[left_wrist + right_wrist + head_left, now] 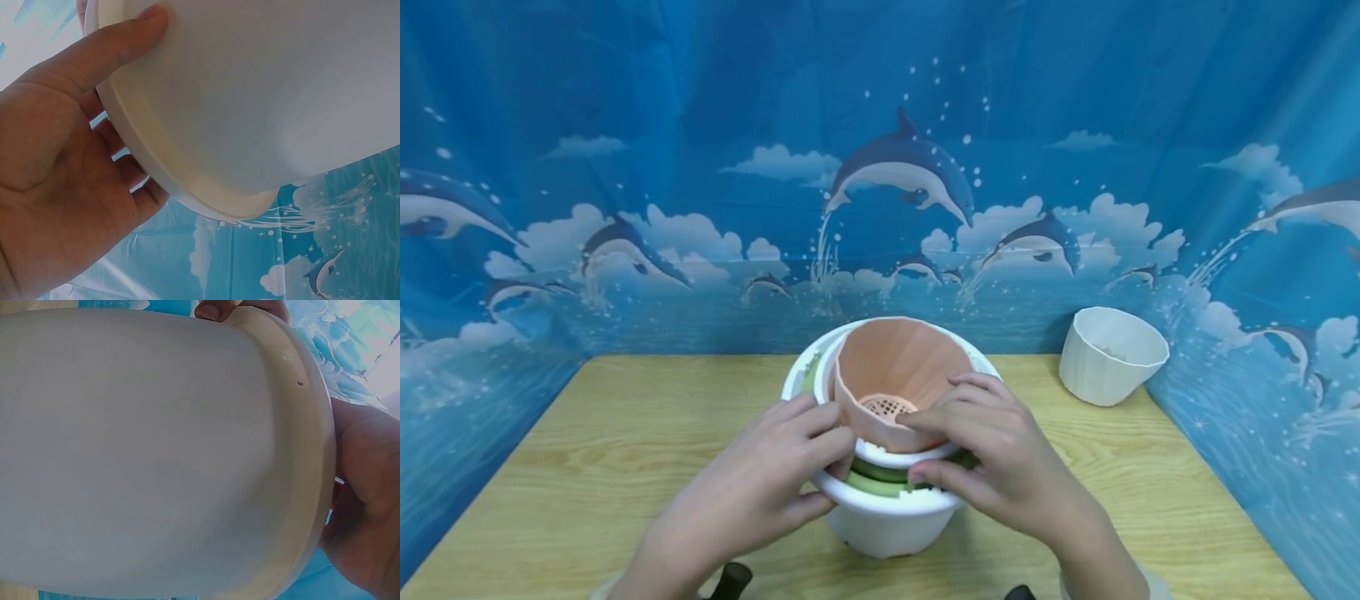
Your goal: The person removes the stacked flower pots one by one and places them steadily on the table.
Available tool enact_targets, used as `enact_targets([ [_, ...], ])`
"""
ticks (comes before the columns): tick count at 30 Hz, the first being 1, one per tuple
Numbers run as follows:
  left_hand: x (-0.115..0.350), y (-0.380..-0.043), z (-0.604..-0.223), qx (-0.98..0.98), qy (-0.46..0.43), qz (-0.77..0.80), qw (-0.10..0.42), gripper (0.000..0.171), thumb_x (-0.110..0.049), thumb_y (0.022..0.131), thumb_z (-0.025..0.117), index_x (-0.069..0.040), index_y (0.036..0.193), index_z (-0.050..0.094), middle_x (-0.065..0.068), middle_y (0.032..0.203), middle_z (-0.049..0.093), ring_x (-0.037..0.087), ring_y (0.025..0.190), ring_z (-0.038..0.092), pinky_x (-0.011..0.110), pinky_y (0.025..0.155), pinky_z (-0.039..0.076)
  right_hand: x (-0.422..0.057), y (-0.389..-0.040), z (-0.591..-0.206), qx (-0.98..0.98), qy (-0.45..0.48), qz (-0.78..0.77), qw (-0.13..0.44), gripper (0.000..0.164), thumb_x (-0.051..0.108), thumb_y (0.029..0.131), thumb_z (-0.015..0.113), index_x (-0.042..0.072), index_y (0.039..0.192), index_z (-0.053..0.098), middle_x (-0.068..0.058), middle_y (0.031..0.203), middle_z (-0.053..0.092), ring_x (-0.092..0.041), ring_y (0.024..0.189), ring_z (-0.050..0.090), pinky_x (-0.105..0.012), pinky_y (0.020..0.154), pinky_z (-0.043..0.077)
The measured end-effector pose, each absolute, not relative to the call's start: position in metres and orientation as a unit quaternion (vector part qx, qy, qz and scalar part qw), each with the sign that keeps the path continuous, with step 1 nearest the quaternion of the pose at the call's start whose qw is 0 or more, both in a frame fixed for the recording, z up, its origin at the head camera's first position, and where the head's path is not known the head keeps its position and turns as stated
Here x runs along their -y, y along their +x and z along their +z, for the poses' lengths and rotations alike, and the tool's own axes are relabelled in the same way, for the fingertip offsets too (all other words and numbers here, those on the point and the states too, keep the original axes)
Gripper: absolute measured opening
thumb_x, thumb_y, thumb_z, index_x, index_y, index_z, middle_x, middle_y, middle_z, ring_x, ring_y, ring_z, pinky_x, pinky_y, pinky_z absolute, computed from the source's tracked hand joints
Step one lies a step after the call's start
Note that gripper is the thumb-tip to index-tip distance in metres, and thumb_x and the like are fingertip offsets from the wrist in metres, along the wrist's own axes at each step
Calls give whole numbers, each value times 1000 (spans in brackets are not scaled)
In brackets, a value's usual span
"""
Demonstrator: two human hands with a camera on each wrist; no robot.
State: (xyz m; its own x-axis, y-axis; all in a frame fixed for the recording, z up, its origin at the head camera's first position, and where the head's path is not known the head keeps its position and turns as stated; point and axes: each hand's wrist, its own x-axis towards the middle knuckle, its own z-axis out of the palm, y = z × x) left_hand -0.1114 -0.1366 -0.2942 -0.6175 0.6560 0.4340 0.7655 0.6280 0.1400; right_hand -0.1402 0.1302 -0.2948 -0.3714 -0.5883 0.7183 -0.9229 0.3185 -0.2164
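Note:
Several flowerpots are nested in the middle of the table in the head view. The outermost is a large white flowerpot (887, 529), with a green flowerpot (880, 485) and a smaller white rim inside it. Innermost and tilted sits a pink flowerpot (898, 358) with a grid of holes in its base. My left hand (790, 454) grips the large pot's left rim, thumb (125, 47) on the outer wall and fingers behind the rim. My right hand (985, 442) holds the pink pot's near right edge, a fingertip inside it and the thumb outside, over the green rim.
A separate cream flowerpot (1105, 367) leans at the table's back right corner. A blue dolphin-print curtain (700, 125) stands behind and beside the wooden table (647, 417). Two dark knobs show at the bottom edge, one of them a black knob (732, 579) near the left wrist.

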Motion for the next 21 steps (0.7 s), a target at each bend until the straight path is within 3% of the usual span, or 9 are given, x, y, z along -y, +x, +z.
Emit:
enact_targets([
  [9, 136, -111, -295, 885, -401, -158, 174, 36, -24, 76, 85, -28, 85, 50, -17, 91, 44, 7, 86, 39, 27, 74, 39, -132, -138, -293, 764, 493, 310, 277, 34, 33, 86, 78, 15, 114, 71, 9, 101, 73, -11, 98, 66, -41, 104, 41],
  [14, 136, -111, -294, 884, -402, -161, 176, 36, -23, 76, 85, -28, 84, 50, -17, 91, 43, 7, 86, 39, 27, 74, 38, -132, -139, -293, 753, 499, 314, 292, 21, 20, 92, 71, 14, 113, 71, 8, 100, 73, -11, 94, 66, -41, 104, 42],
  [21, 136, -112, -294, 881, -405, -161, 186, 39, -19, 74, 85, -28, 83, 48, -17, 89, 43, 7, 85, 38, 27, 72, 38, -131, -141, -293, 742, 501, 317, 312, 20, 11, 90, 70, 13, 110, 71, 7, 98, 72, -13, 94, 64, -38, 102, 43],
])
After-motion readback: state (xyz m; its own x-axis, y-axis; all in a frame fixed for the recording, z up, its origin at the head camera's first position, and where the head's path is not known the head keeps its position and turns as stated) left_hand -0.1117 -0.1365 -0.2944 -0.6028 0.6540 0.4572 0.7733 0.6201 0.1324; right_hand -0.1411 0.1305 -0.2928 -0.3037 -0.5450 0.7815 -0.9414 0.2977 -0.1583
